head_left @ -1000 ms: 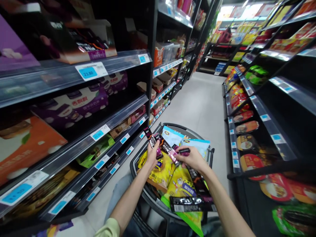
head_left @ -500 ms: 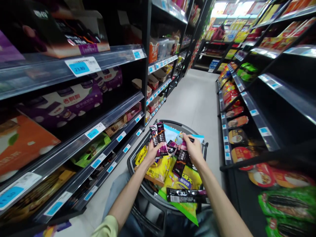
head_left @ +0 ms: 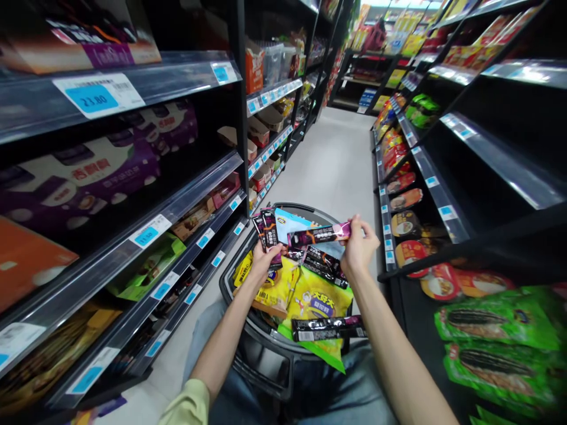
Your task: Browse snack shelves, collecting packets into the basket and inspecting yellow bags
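My left hand is closed around several dark snack sachets, fanned upright over the left side of a black shopping basket. In my right hand one end of a single dark sachet is pinched, and it points left across the basket. Below it lie more black sachets. A green and yellow snack bag fills the basket's front, with another black sachet across it. Yellow bags sit on the left, and a light blue bag stands at the back.
Shelves with price tags run along the left, holding purple multipacks and an open carton. On the right shelves are round cup packs and green bags. A pale aisle floor stretches ahead.
My right hand has moved up and right, swinging its sachet from hanging downward to nearly level. My left hand with its sachets has shifted slightly left. The view has turned a little right.
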A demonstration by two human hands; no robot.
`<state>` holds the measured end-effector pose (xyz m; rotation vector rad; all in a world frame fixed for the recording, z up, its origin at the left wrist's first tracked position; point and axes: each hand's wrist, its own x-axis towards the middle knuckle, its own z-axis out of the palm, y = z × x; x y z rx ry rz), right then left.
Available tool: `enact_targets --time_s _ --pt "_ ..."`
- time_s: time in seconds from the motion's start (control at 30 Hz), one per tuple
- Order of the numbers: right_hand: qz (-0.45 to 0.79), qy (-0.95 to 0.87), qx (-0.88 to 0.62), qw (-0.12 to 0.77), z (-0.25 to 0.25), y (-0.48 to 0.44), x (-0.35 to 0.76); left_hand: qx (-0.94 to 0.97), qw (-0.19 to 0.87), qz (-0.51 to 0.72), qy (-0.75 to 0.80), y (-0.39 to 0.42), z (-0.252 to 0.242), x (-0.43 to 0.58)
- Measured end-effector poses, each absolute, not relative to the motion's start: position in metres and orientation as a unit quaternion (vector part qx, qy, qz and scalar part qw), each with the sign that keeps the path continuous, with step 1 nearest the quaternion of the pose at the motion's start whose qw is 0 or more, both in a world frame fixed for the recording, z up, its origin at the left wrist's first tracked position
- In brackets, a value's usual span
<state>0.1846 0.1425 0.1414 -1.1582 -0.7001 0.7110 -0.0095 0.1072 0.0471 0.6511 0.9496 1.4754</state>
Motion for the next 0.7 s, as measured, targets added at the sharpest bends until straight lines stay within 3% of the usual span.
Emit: enact_targets --time_s 0.07,0.17,0.33,0.53,0.6,0.7 --pt "0.342 -0.276 -0.506 0.742 0.144 0.142 0.183 0.264 0.605 0.634 0.403 0.106 0.050 -0.010" --pt "0.424 -0.279 -0.497 0.704 0.142 0.138 0.174 0.280 0.614 0.624 0.393 0.105 0.053 -0.010" --pt "0.538 -0.420 -0.515 0.519 0.123 0.127 0.157 0.290 0.610 0.632 0.380 0.104 0.052 -0.011" --pt "0.494 -0.685 -0.477 0.242 0.098 0.124 0.156 0.291 0.587 0.633 0.413 0.103 0.048 -0.013" --pt "0.485 -0.712 -0.466 0.203 0.097 0.124 0.157 0.308 0.590 0.620 0.416 0.102 0.048 -0.013" --pt "0.484 -0.708 -0.467 0.213 0.100 0.125 0.159 0.318 0.581 0.621 0.419 0.103 0.049 -0.014"
